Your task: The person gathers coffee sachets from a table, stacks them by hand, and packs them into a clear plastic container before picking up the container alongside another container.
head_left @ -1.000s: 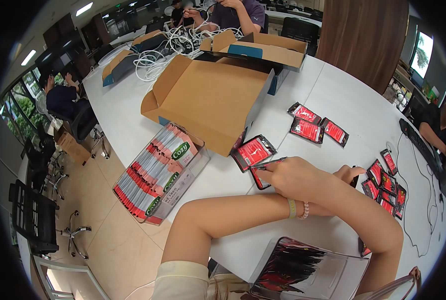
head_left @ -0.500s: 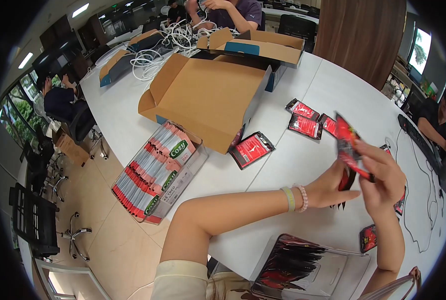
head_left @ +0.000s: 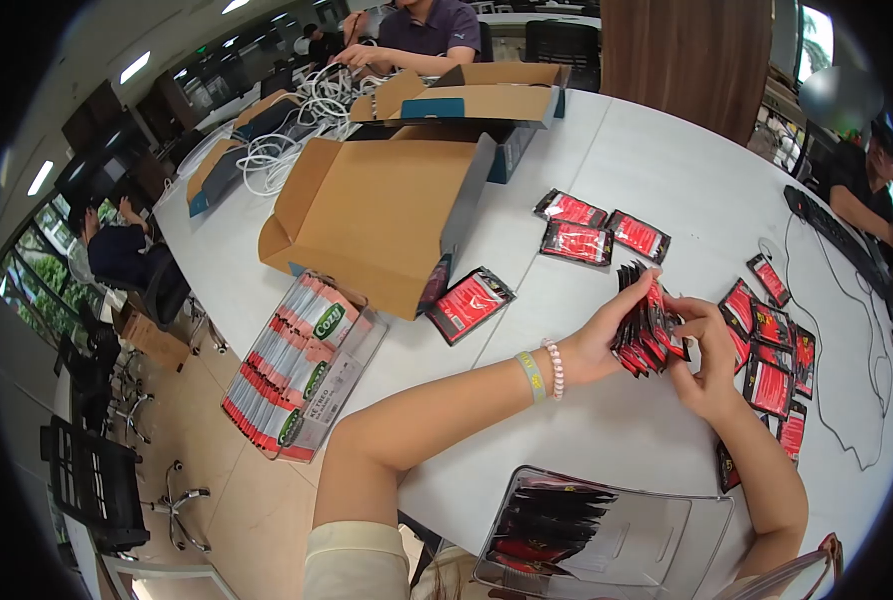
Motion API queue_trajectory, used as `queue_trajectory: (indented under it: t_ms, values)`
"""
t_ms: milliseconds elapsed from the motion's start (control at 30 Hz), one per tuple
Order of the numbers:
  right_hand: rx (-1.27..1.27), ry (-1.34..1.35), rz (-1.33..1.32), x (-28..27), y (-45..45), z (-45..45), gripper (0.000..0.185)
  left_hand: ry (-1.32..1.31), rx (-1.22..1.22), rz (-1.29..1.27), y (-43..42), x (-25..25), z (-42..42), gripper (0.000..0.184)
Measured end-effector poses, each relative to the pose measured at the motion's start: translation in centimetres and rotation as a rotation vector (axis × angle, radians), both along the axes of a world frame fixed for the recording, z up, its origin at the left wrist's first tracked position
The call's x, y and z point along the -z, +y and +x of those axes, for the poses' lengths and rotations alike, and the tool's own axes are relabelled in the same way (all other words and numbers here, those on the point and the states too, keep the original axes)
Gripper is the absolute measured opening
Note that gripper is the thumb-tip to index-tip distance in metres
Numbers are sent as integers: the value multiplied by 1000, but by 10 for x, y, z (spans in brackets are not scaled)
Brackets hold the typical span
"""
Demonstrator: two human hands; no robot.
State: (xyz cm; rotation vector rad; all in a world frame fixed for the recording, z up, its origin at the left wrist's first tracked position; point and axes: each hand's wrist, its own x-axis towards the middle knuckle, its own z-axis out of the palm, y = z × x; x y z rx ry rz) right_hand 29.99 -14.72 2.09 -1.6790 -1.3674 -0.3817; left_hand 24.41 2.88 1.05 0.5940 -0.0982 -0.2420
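Observation:
My left hand, with a beaded bracelet and a pale band at its wrist, grips a thick bundle of red-and-black sachets. From the other side my right hand has its fingers curled against the bundle's right edge. More loose sachets lie in a cluster just right of my right hand. Past my hands, a few others rest flat on the table. Close to my body stands a clear plastic container, its left part filled with a row of black-and-red sachets.
A clear box of Cozy sticks stands at the table's left edge, beside an open cardboard box. A single sachet lies near it. White cables and more boxes sit farther back. A person works across the table.
The sachet my right hand held up has come down to the bundle, and that hand now presses against its side. The whole view has shifted slightly.

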Motion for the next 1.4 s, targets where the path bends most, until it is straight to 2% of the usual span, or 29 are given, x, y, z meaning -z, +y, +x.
queue_trajectory:
  t_ms: [133,200,233,333,367,400,433,500,533,633,700,833,933,1000,1233,1300,1400]
  values:
    - [-29,1,-100,-12,-7,-7,37,-4,-12,48,-1,1,0,41]
    - [-18,-126,-67,-9,-2,-9,55,1,10,103,1,1,0,38]
    - [4,-117,-76,-5,-3,-8,55,6,21,132,1,-1,0,36]
    - [38,-54,-112,0,0,-8,79,17,-68,298,-9,-9,-7,50]
    - [38,-51,-109,-1,0,-9,79,22,-102,399,-9,-10,-9,57]
    - [34,-28,-143,-1,1,-11,85,-32,-35,429,-7,-10,-7,77]
    - [30,-6,-178,-1,1,-11,92,-29,-36,431,-6,-9,-7,77]
    - [21,-29,-170,1,2,-9,97,-80,-13,541,-8,-10,-10,96]
    - [14,-54,-163,2,2,-8,101,-79,-12,540,-9,-12,-11,96]
    - [-3,-18,-218,-2,0,-10,100,-102,-14,631,-11,-11,-12,101]
    - [-13,-18,-206,-3,-1,-10,99,-219,-82,676,-11,-4,-8,104]
    - [-19,18,-182,-5,-2,-10,92,-246,-118,640,-10,2,-6,108]
    - [-25,20,-161,-5,-1,-9,88,-169,-114,533,-11,2,-7,100]
    - [-37,19,-156,-5,-1,-8,88,-203,-191,684,-12,0,-8,105]
    - [-41,11,-132,-4,-1,-9,89,-222,-222,647,-13,-4,-8,113]
    - [-27,-8,-128,-3,-1,-9,89,-201,-180,620,-12,-9,-9,121]
    - [-6,-40,-114,1,-2,-8,90,-143,-184,597,-12,-5,-9,110]
